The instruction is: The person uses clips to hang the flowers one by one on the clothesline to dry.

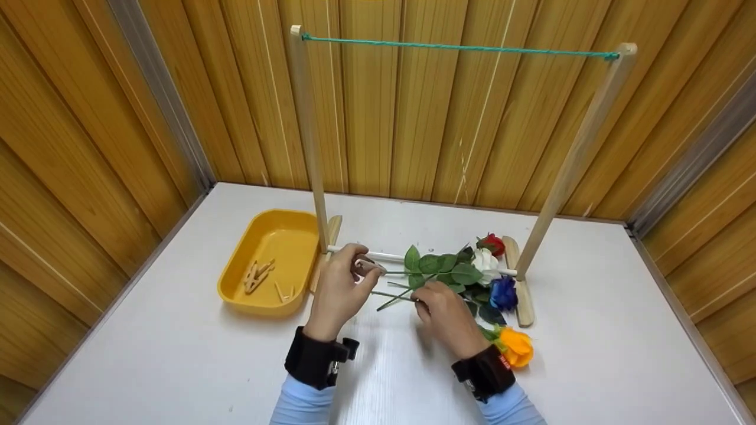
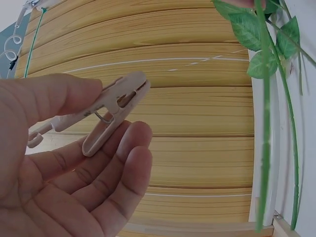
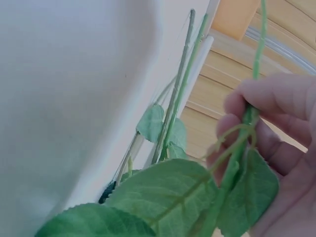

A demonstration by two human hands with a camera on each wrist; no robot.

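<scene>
My left hand [image 1: 342, 289] pinches a pale clothespin [image 2: 116, 106] between thumb and fingers, just left of the flower stems. With thumb and fingertips, my right hand [image 1: 446, 313] grips a green rose stem [image 3: 259, 44] just above its leaves; its bare end points toward the left hand. An orange rose [image 1: 515, 347] shows beyond the right wrist, seemingly on this stem, though the hand hides the join. Beside the right hand lie a red rose [image 1: 491, 244], a white rose [image 1: 485, 265] and a blue rose [image 1: 504, 294], their leaves and stems overlapping.
A wooden stand's left post [image 1: 310, 147] and right post [image 1: 579, 153] carry a taut green cord [image 1: 460, 46]. A white rod [image 1: 384, 255] joins them low down. The yellow basin [image 1: 269, 219] at left holds several clothespins [image 1: 258, 276]. Wood-patterned walls enclose the white table [image 1: 177, 330].
</scene>
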